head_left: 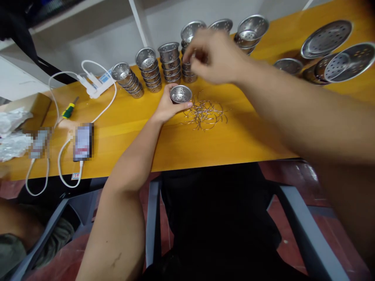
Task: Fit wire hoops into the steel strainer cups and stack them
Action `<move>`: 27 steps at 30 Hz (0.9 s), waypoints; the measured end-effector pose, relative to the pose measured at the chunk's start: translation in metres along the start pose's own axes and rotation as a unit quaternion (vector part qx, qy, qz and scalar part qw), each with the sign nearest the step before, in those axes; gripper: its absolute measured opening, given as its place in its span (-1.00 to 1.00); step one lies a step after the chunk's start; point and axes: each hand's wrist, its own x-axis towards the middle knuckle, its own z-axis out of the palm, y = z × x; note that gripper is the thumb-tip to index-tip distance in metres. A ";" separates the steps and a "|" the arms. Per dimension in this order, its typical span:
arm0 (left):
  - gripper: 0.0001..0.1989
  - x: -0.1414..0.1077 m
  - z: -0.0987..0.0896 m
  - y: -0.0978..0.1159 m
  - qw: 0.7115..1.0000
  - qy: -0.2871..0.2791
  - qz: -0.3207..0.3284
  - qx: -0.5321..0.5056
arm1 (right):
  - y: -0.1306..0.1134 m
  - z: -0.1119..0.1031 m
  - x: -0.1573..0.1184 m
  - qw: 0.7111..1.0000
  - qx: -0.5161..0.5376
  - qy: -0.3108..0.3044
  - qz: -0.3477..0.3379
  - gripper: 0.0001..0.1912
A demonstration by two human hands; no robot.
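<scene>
My left hand (167, 104) is wrapped round a small perforated metal cup (181, 94), mouth up, low over the table. To its right lies a loose tangle of thin curved metal wires (205, 113). Higher up and nearer the camera is my right hand (216, 54), slightly blurred, its fingers curled toward the thumb. Anything between those fingertips is too small or smeared to make out. Behind this hand stands a stack of perforated cups (190, 72), partly covered by it. Further stacks stand to the left: one leaning (127, 80), one upright (149, 70) and another (169, 62).
More metal cups (252, 33) and wide perforated dishes (326, 39) stand at the back right. On the left are a power strip (101, 86) with white cables, a screwdriver (69, 110), two phones and a cardboard box (38, 109). Another person's leg (17, 214) shows at lower left.
</scene>
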 end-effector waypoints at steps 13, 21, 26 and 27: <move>0.25 0.000 0.003 0.020 0.996 -0.034 0.072 0.046 | 0.002 0.089 -0.079 0.990 0.122 -0.070 0.029 -0.77; 0.16 -0.002 0.009 0.039 0.997 -0.034 0.043 0.049 | 0.006 0.077 -0.084 0.989 0.136 -0.042 0.037 -0.57; 0.10 -0.007 0.013 0.050 0.996 -0.045 0.048 0.055 | 0.006 0.072 -0.083 0.987 0.148 -0.041 0.051 -0.43; 0.10 -0.007 0.013 0.051 0.996 -0.044 0.049 0.057 | 0.007 0.071 -0.082 0.986 0.152 -0.041 0.053 -0.41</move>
